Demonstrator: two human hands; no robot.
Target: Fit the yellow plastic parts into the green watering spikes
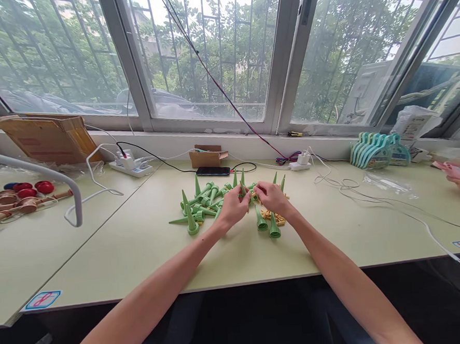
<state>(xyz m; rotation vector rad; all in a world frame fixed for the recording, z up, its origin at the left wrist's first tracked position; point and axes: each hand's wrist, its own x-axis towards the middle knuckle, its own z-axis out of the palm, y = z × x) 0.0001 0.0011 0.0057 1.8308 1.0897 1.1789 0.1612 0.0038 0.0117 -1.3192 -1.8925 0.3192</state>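
Green plastic makes up the cone I have in my left hand, thumb and bent fingers closed around it, tip up, over the middle of the bench. My right hand is just beside it, fingers curled in close together; I cannot tell from here whether they pinch anything.

Around and beyond my left hand I see a loose heap of similar cones, with one upright cone on its side nearest the bench's near edge. Below my right hand are small yellow pieces, with two open-ended cones beside them, mouths toward the near edge.

Toward the far edge lie a black phone and a small cardboard box. Pale green hangers stand farther right, and another person's hand shows near the right side of my view.
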